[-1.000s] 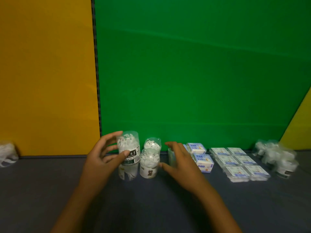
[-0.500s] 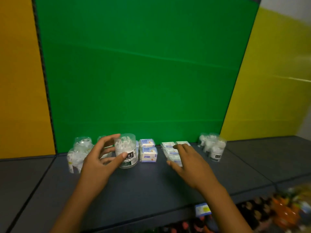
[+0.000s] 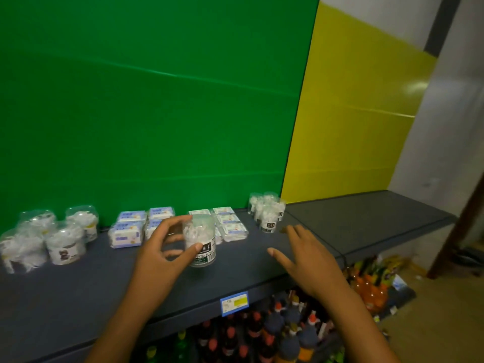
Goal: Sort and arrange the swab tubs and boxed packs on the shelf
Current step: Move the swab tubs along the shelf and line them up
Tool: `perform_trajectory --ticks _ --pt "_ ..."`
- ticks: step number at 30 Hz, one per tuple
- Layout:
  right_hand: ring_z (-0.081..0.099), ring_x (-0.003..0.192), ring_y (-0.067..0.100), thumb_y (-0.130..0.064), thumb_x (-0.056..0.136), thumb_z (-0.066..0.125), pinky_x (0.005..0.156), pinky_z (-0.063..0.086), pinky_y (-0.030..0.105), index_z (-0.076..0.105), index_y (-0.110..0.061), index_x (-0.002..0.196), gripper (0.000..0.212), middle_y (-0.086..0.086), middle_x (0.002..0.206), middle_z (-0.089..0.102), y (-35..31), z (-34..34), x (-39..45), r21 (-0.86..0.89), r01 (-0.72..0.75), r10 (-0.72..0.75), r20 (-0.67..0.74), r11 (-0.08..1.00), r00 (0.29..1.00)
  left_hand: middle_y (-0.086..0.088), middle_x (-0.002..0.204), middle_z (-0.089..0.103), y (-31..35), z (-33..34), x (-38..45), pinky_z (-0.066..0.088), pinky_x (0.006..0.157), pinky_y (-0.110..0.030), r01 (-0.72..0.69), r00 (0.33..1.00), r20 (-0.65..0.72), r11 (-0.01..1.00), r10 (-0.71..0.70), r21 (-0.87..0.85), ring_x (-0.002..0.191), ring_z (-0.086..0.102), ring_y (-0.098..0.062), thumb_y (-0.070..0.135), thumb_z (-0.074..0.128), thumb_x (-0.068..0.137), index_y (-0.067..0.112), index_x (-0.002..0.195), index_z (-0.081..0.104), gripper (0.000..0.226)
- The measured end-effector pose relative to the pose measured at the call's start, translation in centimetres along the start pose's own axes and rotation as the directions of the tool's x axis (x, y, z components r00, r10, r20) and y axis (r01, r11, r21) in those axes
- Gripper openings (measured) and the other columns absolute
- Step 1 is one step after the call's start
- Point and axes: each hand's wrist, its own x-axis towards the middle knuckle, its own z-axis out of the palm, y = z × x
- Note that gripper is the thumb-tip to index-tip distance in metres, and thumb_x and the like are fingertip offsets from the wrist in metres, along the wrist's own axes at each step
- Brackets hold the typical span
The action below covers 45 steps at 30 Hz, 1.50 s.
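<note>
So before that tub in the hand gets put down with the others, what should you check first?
1. Left hand grips the floss tub firmly: ok.
2. Tub upright: ok.
3. Right hand free, fingers spread, holding nothing: ok.
4. Matching tub cluster with dark labels stands at the right: ok.
5. Bare shelf in front of that cluster to set it down: ok.
6. Tub's lid closed tight: cannot tell, blurred.
</note>
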Motion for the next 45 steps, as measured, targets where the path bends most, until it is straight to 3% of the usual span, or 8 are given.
perform_trajectory --ticks 8,13,20,25,28,34,37,45 --pt "0.046 0.12 0.019 -0.065 0.095 0.035 0.094 0.045 0.033 0.04 -0.024 0.136 0.059 -0.003 0.133 0.046 6.2 1.0 2.3 -0.013 -0.049 0.049 -0.019 0.999 0.999 0.03 0.108 0.062 -2.4 6.9 4.3 0.052 0.073 -0.014 -0.007 0.999 0.049 1.0 0.006 0.022 0.102 0.06 0.003 0.011 0.077 0.076 0.037 0.11 0.06 0.046" --pt "0.048 0.118 0.018 -0.065 0.094 0.038 0.092 0.045 0.032 0.043 -0.024 0.134 0.057 -0.003 0.129 0.047 10.5 1.2 5.9 -0.035 -0.075 0.074 -0.035 0.997 0.997 0.029 0.109 0.061 -4.5 11.8 8.8 0.054 0.08 -0.028 -0.003 0.998 0.069 1.0 0.001 0.03 0.103 0.059 0.004 0.02 0.078 0.076 0.04 0.111 0.06 0.045" --pt "0.049 0.115 0.018 -0.066 0.094 0.039 0.088 0.047 0.034 0.045 -0.025 0.13 0.054 -0.003 0.127 0.049 15.2 1.3 12.7 -0.018 -0.079 0.077 -0.073 0.997 0.994 0.02 0.112 0.062 -6.1 17.0 15.2 0.052 0.072 -0.012 0.001 0.999 0.048 1.0 -0.002 0.021 0.094 0.061 0.007 0.017 0.077 0.077 0.032 0.11 0.058 0.041" --pt "0.05 0.116 0.019 -0.063 0.094 0.042 0.087 0.047 0.035 0.045 -0.024 0.13 0.053 -0.002 0.128 0.049 17.2 3.6 15.8 0.029 -0.057 0.058 -0.063 0.998 0.996 0.017 0.111 0.063 -7.9 19.6 17.8 0.054 0.071 -0.019 0.034 0.998 0.048 0.999 -0.036 0.034 0.093 0.065 -0.003 0.02 0.078 0.076 0.031 0.11 0.057 0.041" --pt "0.051 0.116 0.019 -0.062 0.094 0.044 0.088 0.048 0.036 0.044 -0.025 0.131 0.052 -0.002 0.128 0.049 18.4 5.0 17.0 0.089 -0.046 0.051 -0.051 0.995 0.997 0.007 0.118 0.061 -8.4 20.9 18.8 0.056 0.075 -0.022 0.032 0.998 0.058 0.996 -0.037 0.082 0.094 0.066 -0.007 0.021 0.079 0.075 0.029 0.109 0.057 0.041" --pt "0.049 0.119 0.016 -0.06 0.093 0.047 0.088 0.047 0.033 0.043 -0.029 0.131 0.049 -0.006 0.131 0.046 21.0 6.3 19.5 0.192 0.012 0.0 -0.063 0.981 0.998 0.021 0.118 0.057 -9.1 23.8 20.2 0.057 0.085 -0.036 -0.035 0.998 0.064 0.973 0.021 0.23 0.089 0.065 -0.007 0.026 0.082 0.067 0.031 0.102 0.059 0.042" --pt "0.048 0.12 0.014 -0.059 0.093 0.048 0.089 0.046 0.031 0.042 -0.029 0.132 0.05 -0.007 0.132 0.046 22.6 6.9 20.8 0.227 0.057 -0.047 -0.049 0.972 0.998 0.022 0.115 0.058 -9.5 25.8 20.2 0.056 0.085 -0.032 -0.05 0.998 0.05 0.948 0.036 0.315 0.09 0.063 -0.003 0.019 0.084 0.067 0.027 0.101 0.061 0.042" --pt "0.047 0.119 0.012 -0.059 0.092 0.05 0.091 0.046 0.03 0.042 -0.031 0.131 0.049 -0.008 0.132 0.044 27.4 8.6 23.4 0.33 0.136 -0.15 0.018 0.934 0.988 0.022 0.113 0.061 -10.8 30.7 19.5 0.043 0.092 -0.023 -0.089 0.996 0.03 0.787 0.09 0.611 0.108 0.053 -0.001 0.032 0.085 0.065 0.03 0.099 0.062 0.041"
